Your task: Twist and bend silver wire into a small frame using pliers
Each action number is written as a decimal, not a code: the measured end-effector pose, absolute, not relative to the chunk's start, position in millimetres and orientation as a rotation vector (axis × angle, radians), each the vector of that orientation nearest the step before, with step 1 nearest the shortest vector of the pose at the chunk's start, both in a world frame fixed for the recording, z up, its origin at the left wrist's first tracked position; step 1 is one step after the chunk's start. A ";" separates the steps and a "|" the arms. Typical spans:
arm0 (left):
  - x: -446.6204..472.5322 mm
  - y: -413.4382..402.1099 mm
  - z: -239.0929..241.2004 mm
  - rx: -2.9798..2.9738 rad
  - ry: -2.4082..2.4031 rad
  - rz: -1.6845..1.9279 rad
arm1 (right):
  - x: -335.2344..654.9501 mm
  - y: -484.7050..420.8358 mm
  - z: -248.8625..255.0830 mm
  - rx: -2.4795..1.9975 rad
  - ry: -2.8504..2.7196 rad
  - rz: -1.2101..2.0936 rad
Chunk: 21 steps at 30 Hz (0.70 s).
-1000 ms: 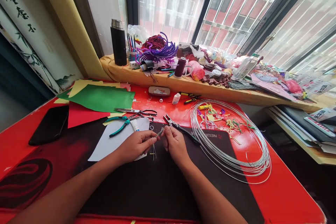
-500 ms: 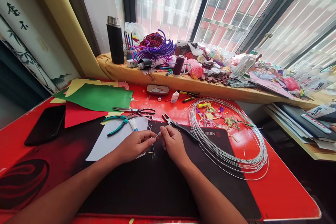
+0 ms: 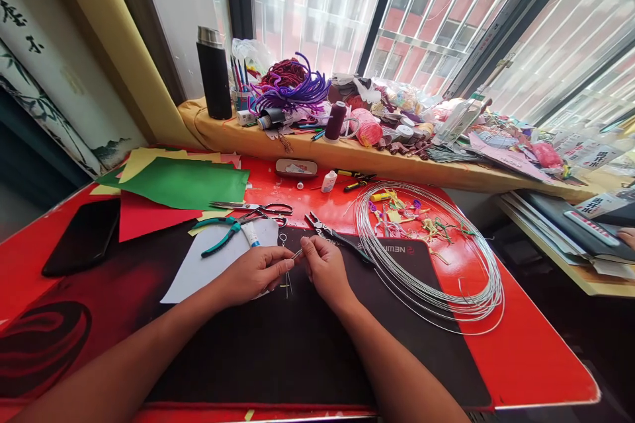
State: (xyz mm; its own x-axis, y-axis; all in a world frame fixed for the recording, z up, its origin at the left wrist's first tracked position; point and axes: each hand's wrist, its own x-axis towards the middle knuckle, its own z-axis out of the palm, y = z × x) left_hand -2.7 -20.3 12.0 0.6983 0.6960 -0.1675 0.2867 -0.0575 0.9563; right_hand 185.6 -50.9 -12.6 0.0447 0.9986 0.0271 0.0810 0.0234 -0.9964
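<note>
Close together over the dark mat, my left hand (image 3: pixel 262 270) and my right hand (image 3: pixel 322 269) both pinch a thin piece of silvery wire (image 3: pixel 297 254). A small loop of it shows above the fingers, and thin ends hang below my left hand. The fingers hide much of its shape. Just beyond my right hand lie black-handled pliers (image 3: pixel 342 238) with their jaws apart. Left of my hands are teal-handled pliers (image 3: pixel 229 232), a white tube (image 3: pixel 251 234) and a sheet of white paper (image 3: pixel 198 264). Behind these rest scissors (image 3: pixel 258 208).
A large coil of silvery wire (image 3: pixel 364 225) lies at the right, around colourful scraps (image 3: pixel 397 208). Coloured paper (image 3: pixel 193 182) and a black phone (image 3: pixel 84 238) are at the left. A crowded windowsill (image 3: pixel 297 145) runs behind. Part of another person's hand (image 3: pixel 628 236) shows at the far right.
The view has shifted slightly. My hands keep nearly the same position, both still pinching the wire.
</note>
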 end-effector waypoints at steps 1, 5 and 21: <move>-4.2 -19.1 10.6 1.605 0.789 0.367 | 185.8 -50.7 -12.8 -1.277 -1.252 1.106; -9.2 -14.1 7.8 1.441 0.684 0.276 | 185.4 -50.0 -12.4 -1.263 -1.250 1.129; -8.0 -20.6 15.2 1.065 0.599 0.340 | 185.9 -50.9 -3.4 -1.203 -1.146 1.293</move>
